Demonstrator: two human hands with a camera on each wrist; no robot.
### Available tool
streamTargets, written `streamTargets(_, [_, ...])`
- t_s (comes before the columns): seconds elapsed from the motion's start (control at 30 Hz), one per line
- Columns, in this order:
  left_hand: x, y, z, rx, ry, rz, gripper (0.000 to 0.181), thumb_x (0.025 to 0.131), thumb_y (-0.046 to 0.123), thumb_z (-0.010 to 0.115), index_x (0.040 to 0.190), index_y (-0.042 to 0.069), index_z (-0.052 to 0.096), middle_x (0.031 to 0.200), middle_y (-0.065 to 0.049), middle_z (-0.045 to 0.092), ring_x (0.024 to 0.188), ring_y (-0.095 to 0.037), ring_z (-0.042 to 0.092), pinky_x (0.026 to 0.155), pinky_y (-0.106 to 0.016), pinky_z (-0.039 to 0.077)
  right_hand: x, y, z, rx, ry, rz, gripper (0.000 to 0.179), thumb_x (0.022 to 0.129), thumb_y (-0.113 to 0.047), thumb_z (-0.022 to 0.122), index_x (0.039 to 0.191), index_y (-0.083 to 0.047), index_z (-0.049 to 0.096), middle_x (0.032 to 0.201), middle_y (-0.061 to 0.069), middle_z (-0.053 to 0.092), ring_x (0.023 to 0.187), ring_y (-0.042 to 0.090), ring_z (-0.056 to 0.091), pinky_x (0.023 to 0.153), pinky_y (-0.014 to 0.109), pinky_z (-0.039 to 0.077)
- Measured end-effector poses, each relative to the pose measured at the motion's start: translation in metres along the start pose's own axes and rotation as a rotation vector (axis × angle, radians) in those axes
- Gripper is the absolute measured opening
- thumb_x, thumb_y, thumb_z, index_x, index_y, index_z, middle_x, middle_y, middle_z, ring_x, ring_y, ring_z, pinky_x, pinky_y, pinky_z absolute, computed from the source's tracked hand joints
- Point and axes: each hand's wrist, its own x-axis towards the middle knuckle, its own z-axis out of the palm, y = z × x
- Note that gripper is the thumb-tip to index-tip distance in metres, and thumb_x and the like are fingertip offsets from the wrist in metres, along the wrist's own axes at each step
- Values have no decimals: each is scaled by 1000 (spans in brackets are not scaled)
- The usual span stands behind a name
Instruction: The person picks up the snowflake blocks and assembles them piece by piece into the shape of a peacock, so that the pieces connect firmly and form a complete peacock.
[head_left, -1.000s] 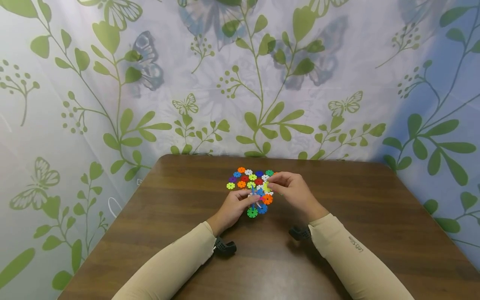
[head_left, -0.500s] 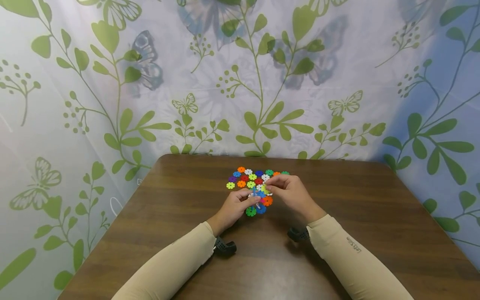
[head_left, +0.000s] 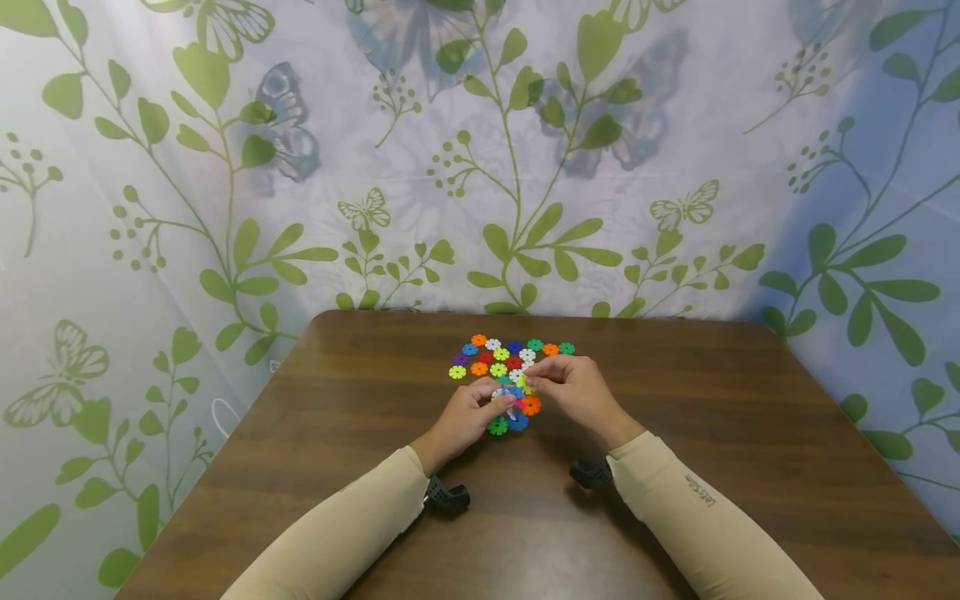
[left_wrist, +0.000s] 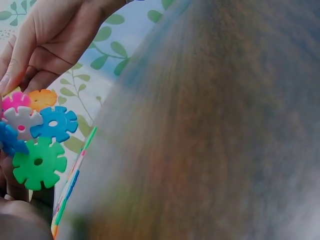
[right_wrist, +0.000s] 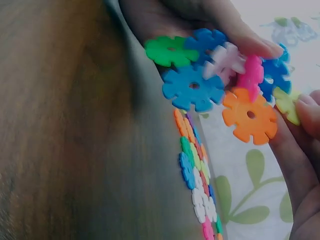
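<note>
My left hand [head_left: 468, 418] holds a cluster of interlocked, notched plastic flower discs above the table. In the right wrist view the cluster has a green disc [right_wrist: 162, 52], a blue disc [right_wrist: 177, 90], a pale disc, an upright pink disc [right_wrist: 251, 75] and an orange disc [right_wrist: 237, 120]. The left thumb presses at the pink disc. My right hand [head_left: 585, 396] pinches a yellow-green disc [right_wrist: 286, 105] between thumb and fingers, right at the cluster's far blue disc [right_wrist: 272, 70]. The left wrist view shows the green disc [left_wrist: 47, 172] lowest, close to the left fingers.
Several loose flower discs in many colours, such as a yellow-green one [head_left: 457, 372] and a red one [head_left: 486, 357], lie flat on the brown wooden table [head_left: 360, 433] beyond my hands. A leaf-patterned cloth [head_left: 420, 233] hangs behind the table's far edge.
My right hand has moved slightly down and left with the yellow-green disc, closer to the cluster. The left hand keeps its hold, and the cluster has turned a little.
</note>
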Motion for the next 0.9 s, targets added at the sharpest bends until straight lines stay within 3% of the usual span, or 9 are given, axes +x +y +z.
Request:
streamTargets(0.23, [1, 0, 1, -42, 13, -4, 29, 106, 26, 69, 82, 9, 68, 91, -4, 60, 87, -20, 56, 73, -31, 47, 0, 1, 2, 14, 9, -43, 11, 93, 1, 80, 102, -6, 82, 94, 5, 77, 81, 26, 75, 76, 34, 62])
streamTargets(0.37, [2, 1, 2, -109, 28, -29, 30, 106, 25, 69, 85, 5, 66, 86, -4, 58, 81, -20, 53, 69, -29, 43, 2, 2, -1, -6, 14, -68, 11, 96, -7, 79, 107, -5, 80, 99, 5, 77, 84, 29, 73, 75, 31, 61])
streamTargets(0.53, [2, 2, 3, -220, 80, -83, 30, 106, 24, 69, 89, 0, 65, 75, -2, 51, 72, -20, 45, 63, -28, 40, 6, 9, -15, 55, 68, -85, 24, 104, -12, 70, 122, 4, 73, 114, 18, 75, 103, 35, 72, 86, 36, 60])
streamTargets(0.63, [3, 1, 3, -259, 101, -99, 33, 106, 23, 69, 86, -2, 59, 71, -2, 44, 70, -24, 40, 63, -31, 37, 8, 20, -30, 20, 144, -43, 26, 106, -16, 68, 124, 2, 72, 118, 18, 74, 108, 31, 71, 90, 29, 58])
streamTargets(0.73, [3, 0, 3, -281, 110, -124, 32, 106, 23, 69, 91, -4, 62, 74, -4, 50, 73, -29, 43, 66, -33, 42, 9, 33, -45, -84, 209, 31, 30, 106, -26, 69, 125, -3, 73, 118, 13, 74, 109, 27, 68, 88, 25, 55])
streamTargets(0.9, [3, 2, 4, -288, 104, -169, 34, 106, 27, 68, 109, -7, 71, 87, -7, 64, 81, -24, 56, 76, -31, 52, 7, 56, -67, -207, 195, 125, 40, 106, -31, 68, 134, -2, 68, 129, 17, 68, 119, 34, 62, 101, 46, 50])
